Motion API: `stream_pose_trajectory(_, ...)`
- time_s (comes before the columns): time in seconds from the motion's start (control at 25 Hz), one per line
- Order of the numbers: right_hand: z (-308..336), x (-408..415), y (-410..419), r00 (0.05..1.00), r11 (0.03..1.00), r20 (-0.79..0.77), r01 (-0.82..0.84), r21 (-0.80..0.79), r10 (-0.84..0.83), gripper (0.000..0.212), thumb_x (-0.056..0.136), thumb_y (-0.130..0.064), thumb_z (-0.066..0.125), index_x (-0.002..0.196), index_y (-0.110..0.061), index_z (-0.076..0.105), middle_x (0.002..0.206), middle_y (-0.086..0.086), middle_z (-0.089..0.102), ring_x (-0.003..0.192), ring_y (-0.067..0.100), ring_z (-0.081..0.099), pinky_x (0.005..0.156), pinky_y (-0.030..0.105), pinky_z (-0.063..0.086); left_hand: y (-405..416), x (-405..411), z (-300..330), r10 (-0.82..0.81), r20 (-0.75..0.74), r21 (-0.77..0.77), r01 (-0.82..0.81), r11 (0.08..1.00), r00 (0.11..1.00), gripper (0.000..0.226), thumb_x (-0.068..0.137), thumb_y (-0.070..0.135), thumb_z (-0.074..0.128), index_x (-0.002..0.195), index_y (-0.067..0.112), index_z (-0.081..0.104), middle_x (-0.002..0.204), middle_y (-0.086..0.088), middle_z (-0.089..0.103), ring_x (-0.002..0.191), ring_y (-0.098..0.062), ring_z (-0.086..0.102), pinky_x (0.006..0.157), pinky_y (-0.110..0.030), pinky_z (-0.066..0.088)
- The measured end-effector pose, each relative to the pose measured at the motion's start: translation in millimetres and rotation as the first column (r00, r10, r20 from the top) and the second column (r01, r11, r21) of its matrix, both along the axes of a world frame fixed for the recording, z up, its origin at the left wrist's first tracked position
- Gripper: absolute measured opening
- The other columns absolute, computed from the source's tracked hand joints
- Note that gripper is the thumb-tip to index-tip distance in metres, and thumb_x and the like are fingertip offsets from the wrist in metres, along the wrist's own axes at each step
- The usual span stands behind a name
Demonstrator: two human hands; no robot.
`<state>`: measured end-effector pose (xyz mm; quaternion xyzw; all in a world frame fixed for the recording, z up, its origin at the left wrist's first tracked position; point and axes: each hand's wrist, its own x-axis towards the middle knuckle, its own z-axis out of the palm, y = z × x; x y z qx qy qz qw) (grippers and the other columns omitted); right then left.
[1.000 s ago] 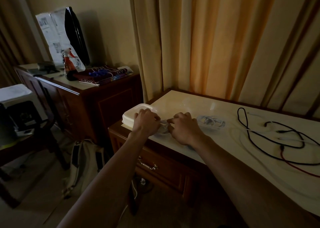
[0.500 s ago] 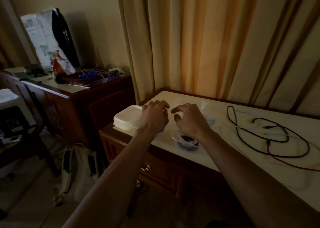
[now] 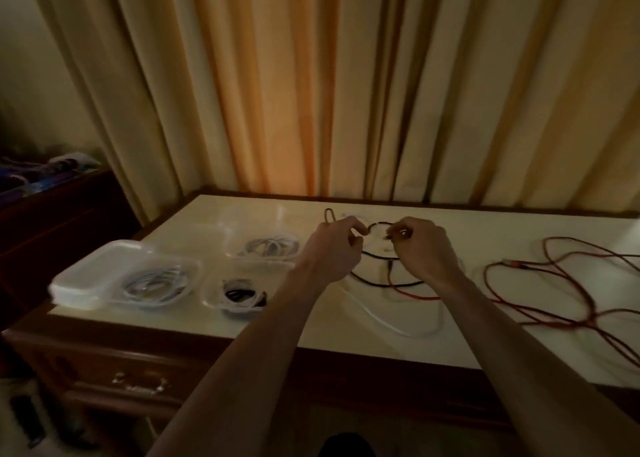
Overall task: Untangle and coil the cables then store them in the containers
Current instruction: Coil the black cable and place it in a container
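Just in front of your two hands the black cable (image 3: 381, 281) crosses the orange-red cable (image 3: 415, 295) and a white cable (image 3: 384, 319), so if you lift the black one quickly it can drag the others along and tighten the knot. Your left hand (image 3: 334, 248) and right hand (image 3: 424, 248) have curled fingers that seem to pinch the black cable, though blur makes this uncertain; left of them, three clear containers (image 3: 214, 285) already hold coils. No brand or writing is readable.
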<state>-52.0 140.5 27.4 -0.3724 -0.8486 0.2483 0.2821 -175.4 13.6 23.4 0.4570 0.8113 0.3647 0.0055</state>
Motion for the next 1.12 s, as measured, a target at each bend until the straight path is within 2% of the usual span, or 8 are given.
stream_pose_trajectory(0.2,-11,22,69,0.978,0.989,0.147,0.151,0.009,-0.151,0.021,0.094,-0.027,0.062,0.110,-0.021,0.074,0.119,0.010,0.072,0.108,0.034,0.066,0.086,0.037,0.054,74,22,-18,-0.012,0.091,-0.073,0.019,0.997,0.996,0.030,0.095,0.019,0.055,0.122,0.026,0.065,0.115,-0.003,0.071,0.097,-0.024,0.068,0.076,-0.032,0.054)
stream_pose_trajectory(0.32,-25,19,98,0.918,0.988,0.368,0.156,0.004,-0.146,0.031,0.092,-0.029,0.066,0.115,-0.007,0.067,0.124,0.017,0.067,0.113,0.038,0.065,0.087,0.038,0.053,107,22,-30,0.005,0.128,-0.098,0.007,0.995,0.992,0.035,0.095,0.017,0.056,0.129,0.022,0.061,0.124,-0.006,0.066,0.111,-0.026,0.064,0.087,-0.037,0.054)
stream_pose_trajectory(0.4,-27,16,108,0.921,0.984,0.357,0.178,-0.029,-0.157,0.026,0.090,-0.020,0.066,0.111,-0.005,0.067,0.118,0.017,0.067,0.108,0.039,0.066,0.085,0.037,0.054,120,18,-36,0.009,0.122,-0.073,0.000,0.997,0.992,0.039,0.094,0.014,0.058,0.133,0.019,0.058,0.129,-0.006,0.062,0.119,-0.026,0.060,0.094,-0.037,0.051)
stream_pose_trajectory(0.56,-24,9,132,0.980,0.979,0.039,0.194,0.057,-0.196,0.023,0.091,-0.012,0.064,0.108,-0.024,0.075,0.114,0.008,0.069,0.099,0.033,0.067,0.081,0.036,0.056,139,5,-33,0.066,0.107,0.047,-0.071,0.996,0.992,0.044,0.102,0.015,0.054,0.146,0.014,0.051,0.148,-0.006,0.049,0.136,-0.025,0.047,0.112,-0.039,0.043)
stream_pose_trajectory(0.68,-27,6,142,0.961,0.978,-0.216,0.193,0.076,-0.173,0.023,0.095,-0.010,0.064,0.105,-0.029,0.072,0.106,0.004,0.069,0.096,0.026,0.066,0.081,0.038,0.056,151,0,-27,-0.038,0.123,0.160,0.018,0.987,0.992,0.030,0.106,0.021,0.054,0.132,0.016,0.068,0.121,0.002,0.072,0.107,-0.007,0.067,0.095,-0.023,0.052)
stream_pose_trajectory(0.76,-28,5,145,0.915,0.989,-0.376,0.135,-0.053,-0.145,0.020,0.095,-0.011,0.063,0.099,-0.029,0.073,0.099,-0.003,0.072,0.091,0.020,0.070,0.084,0.044,0.060,155,1,-25,-0.174,0.152,0.216,0.139,0.967,0.973,0.022,0.104,0.016,0.060,0.118,0.017,0.076,0.098,0.008,0.078,0.083,0.002,0.071,0.076,-0.010,0.050)
stream_pose_trajectory(0.88,-18,7,139,0.812,0.889,-0.565,-0.144,-0.434,-0.144,0.011,0.092,-0.021,0.069,0.096,-0.023,0.079,0.095,-0.002,0.078,0.094,0.016,0.075,0.092,0.041,0.061,161,2,-29,-0.315,0.079,0.228,0.290,0.929,0.946,0.018,0.099,0.010,0.065,0.108,0.021,0.077,0.092,0.009,0.078,0.083,0.001,0.073,0.077,-0.013,0.053)
stream_pose_trajectory(1.12,-15,18,130,0.744,0.697,-0.659,-0.417,-0.583,-0.107,0.039,0.084,0.014,0.072,0.118,-0.004,0.072,0.110,0.014,0.077,0.100,0.023,0.077,0.089,0.030,0.061,156,5,-36,-0.277,-0.120,0.274,0.300,0.913,0.953,0.010,0.094,0.011,0.072,0.101,0.016,0.076,0.092,0.010,0.069,0.087,-0.001,0.063,0.069,-0.003,0.040)
